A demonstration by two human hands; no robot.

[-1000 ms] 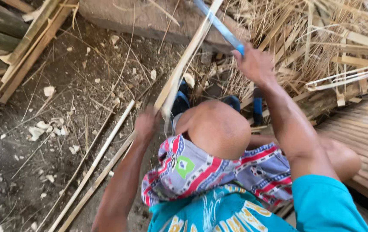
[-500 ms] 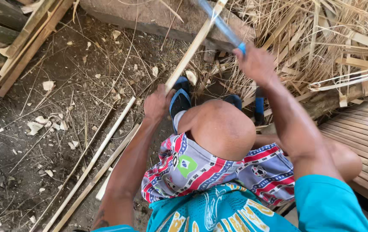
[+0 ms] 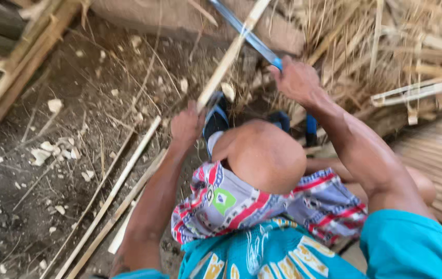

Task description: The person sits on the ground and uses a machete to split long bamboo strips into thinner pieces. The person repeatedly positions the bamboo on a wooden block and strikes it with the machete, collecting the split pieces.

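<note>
From the head camera I see my left hand (image 3: 186, 125) clenched around a bamboo strip (image 3: 230, 56) that slants up and away over the dirt ground (image 3: 66, 155). My right hand (image 3: 297, 81) grips a knife (image 3: 246, 33), its blade crossing the strip near the top edge.

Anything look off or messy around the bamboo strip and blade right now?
Nothing looks damaged. The left hand grips the bamboo strip; the right hand holds the long blade across it. Pale shavings lie scattered over the dirt ground, and loose bamboo strips lie askew beside the left forearm.
</note>
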